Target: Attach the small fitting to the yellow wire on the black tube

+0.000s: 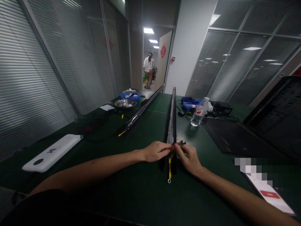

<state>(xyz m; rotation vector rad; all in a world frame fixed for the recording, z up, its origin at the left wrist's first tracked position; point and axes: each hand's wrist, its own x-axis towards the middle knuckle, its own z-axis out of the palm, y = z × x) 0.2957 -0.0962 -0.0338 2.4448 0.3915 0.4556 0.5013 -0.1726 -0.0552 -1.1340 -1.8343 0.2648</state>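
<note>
A long black bar (173, 116) lies lengthwise on the green table (145, 191), running away from me. My left hand (155, 151) pinches its near end from the left. My right hand (189, 157) pinches a small dark part (181, 143) at the same end from the right. A yellow wire with a ring terminal (169, 171) hangs from that end toward me. A second long black bar (143, 110) lies to the left, also with a yellow wire at its near end.
A white flat device (52, 152) lies at left. A metal bowl (125, 103) and blue bins (130, 96) sit at the back, a water bottle (199, 113) and cables right of the bar. Black panels (235, 138) lie at right. A person stands in the far doorway (149, 70).
</note>
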